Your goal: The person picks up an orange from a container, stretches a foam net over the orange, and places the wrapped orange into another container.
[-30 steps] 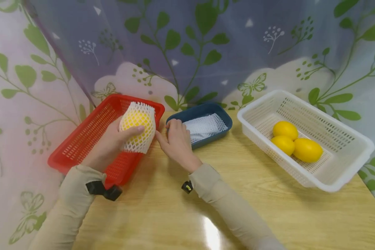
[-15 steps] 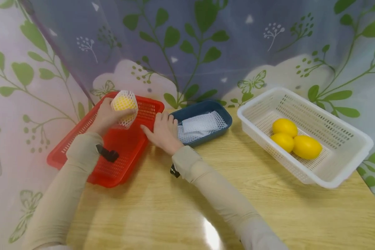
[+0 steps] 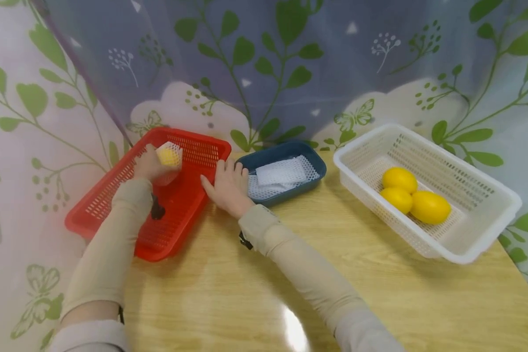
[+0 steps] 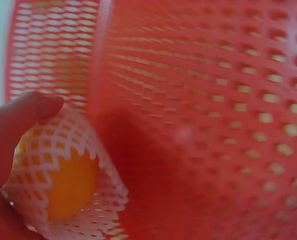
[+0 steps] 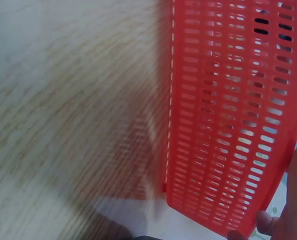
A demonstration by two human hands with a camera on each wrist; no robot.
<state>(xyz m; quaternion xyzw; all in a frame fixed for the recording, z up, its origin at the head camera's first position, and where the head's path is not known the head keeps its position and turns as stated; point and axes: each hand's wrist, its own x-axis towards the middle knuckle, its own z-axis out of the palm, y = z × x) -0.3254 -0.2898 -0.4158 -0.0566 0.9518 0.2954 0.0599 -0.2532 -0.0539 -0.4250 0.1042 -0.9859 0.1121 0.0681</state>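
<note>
My left hand [image 3: 148,165] reaches down into the red plastic basket [image 3: 185,205] and grips an oval yellow fruit [image 4: 73,185] wrapped in a white foam net [image 4: 106,192]. In the left wrist view the net's loose end flares out past the fruit, close to the slotted wall. My right hand [image 3: 229,188] holds the basket's right rim, with fingertips [image 5: 263,220] against the outside of the perforated wall. Just to the right of that hand stands a small dark blue tray [image 3: 286,195] with flat white foam nets [image 3: 283,173] in it.
A white perforated basket [image 3: 475,252] stands on the right with three yellow fruits [image 3: 430,207] inside. The baskets and tray rest on a light wooden table [image 3: 229,293]. A leaf-patterned curtain [image 3: 286,73] hangs right behind them.
My left hand has carried the netted fruit left and down into the red basket. The right hand has moved from the blue tray's edge to the red basket's rim.
</note>
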